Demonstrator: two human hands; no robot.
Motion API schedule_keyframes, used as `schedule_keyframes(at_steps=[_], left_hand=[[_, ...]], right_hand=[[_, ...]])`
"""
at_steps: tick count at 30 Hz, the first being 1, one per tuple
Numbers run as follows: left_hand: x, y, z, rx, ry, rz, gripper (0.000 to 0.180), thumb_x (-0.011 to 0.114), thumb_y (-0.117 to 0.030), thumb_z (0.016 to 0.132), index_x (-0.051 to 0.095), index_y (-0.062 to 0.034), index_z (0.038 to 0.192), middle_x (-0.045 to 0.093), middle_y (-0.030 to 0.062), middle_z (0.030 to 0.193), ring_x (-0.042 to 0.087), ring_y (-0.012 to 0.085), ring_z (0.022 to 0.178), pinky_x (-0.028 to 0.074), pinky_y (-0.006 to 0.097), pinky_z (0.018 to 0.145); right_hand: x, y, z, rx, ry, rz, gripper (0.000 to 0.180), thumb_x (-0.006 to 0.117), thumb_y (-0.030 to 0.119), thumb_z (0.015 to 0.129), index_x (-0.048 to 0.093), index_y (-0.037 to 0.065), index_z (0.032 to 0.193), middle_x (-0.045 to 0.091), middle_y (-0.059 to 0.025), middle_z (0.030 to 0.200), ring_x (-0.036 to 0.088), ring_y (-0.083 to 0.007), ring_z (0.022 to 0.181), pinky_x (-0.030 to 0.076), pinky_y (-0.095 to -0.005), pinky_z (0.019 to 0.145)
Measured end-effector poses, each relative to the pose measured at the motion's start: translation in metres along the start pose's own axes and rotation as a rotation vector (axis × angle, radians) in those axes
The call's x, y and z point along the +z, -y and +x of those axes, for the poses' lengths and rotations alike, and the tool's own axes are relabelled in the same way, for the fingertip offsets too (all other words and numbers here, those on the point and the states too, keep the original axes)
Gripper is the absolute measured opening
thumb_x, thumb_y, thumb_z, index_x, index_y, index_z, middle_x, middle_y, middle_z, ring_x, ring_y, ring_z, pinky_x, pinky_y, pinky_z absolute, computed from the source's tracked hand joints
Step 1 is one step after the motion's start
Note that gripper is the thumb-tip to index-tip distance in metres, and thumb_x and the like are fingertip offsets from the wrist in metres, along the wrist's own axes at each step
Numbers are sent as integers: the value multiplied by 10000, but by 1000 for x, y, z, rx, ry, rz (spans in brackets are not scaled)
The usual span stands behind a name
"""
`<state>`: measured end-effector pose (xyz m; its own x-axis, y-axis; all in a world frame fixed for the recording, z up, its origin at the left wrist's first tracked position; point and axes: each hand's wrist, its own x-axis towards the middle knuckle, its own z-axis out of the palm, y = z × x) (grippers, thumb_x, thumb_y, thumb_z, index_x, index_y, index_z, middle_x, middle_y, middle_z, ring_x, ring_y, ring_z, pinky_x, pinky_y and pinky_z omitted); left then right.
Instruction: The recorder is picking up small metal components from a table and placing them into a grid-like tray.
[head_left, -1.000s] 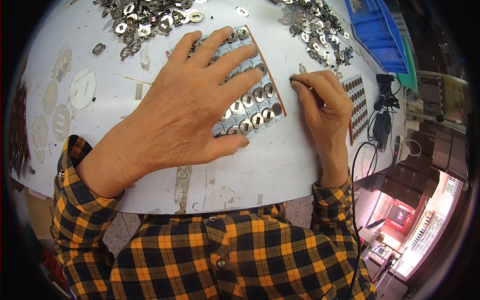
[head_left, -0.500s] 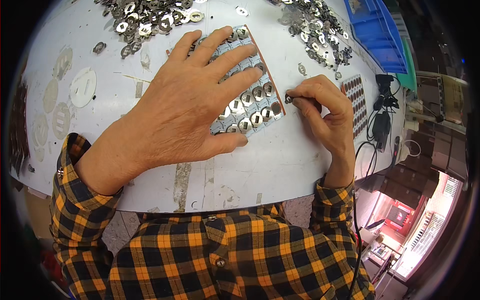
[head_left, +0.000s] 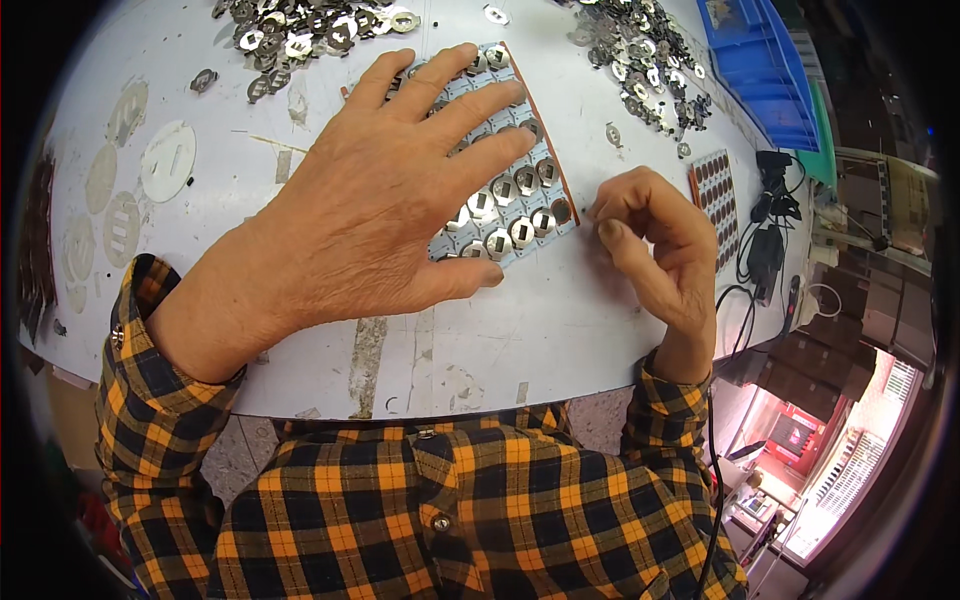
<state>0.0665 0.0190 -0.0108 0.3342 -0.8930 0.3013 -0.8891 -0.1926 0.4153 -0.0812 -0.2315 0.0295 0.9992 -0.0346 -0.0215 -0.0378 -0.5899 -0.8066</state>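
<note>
Left hand point(head_left: 390, 190) spread wide and flat over the slotted tray point(head_left: 505, 205) of metal discs, pinning it to the white surface point(head_left: 560, 320). Right hand point(head_left: 655, 235) pinched narrow at the tray's near corner; any disc between fingertips impossible to tell. Loose metal parts point(head_left: 310, 30) heaped within reach beyond.

A worker in a long-sleeved flannel shirt point(head_left: 450, 520) checked in orange, black and pale yellow. A button placket runs down the shirt front, with small dark buttons showing. The cuffs are closed at both wrists, a metal snap glinting on the left cuff. The left hand point(head_left: 380, 190) and right hand point(head_left: 655, 235) are bare, without gloves, rings or watch.
</note>
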Motion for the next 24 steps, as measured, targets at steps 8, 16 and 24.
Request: schedule_keyframes(at_steps=[8,16,24], left_hand=[[4,0,0,-4,-14,6,901,921,-396,685,590,-129,1479,478,142,1626,362,425,1541,264,606,1264],[4,1,0,-4,-13,6,876,921,-397,686,609,-121,1457,487,145,1620,363,412,1545,267,606,1263],[4,1,1,-1,-19,6,879,921,-396,683,609,-123,1458,489,145,1616,360,409,1548,266,608,1265]], right_hand=[[14,5,7,120,-22,40,131,657,-81,951,687,-43,1072,718,-34,920,675,-73,828,536,-219,736],[20,9,6,176,-65,129,143,692,-81,959,712,-39,1094,755,-57,945,697,-79,800,567,-223,718],[31,-2,-2,101,-175,51,73,718,-47,986,708,-33,1057,728,-22,929,647,-46,762,489,-177,656]])
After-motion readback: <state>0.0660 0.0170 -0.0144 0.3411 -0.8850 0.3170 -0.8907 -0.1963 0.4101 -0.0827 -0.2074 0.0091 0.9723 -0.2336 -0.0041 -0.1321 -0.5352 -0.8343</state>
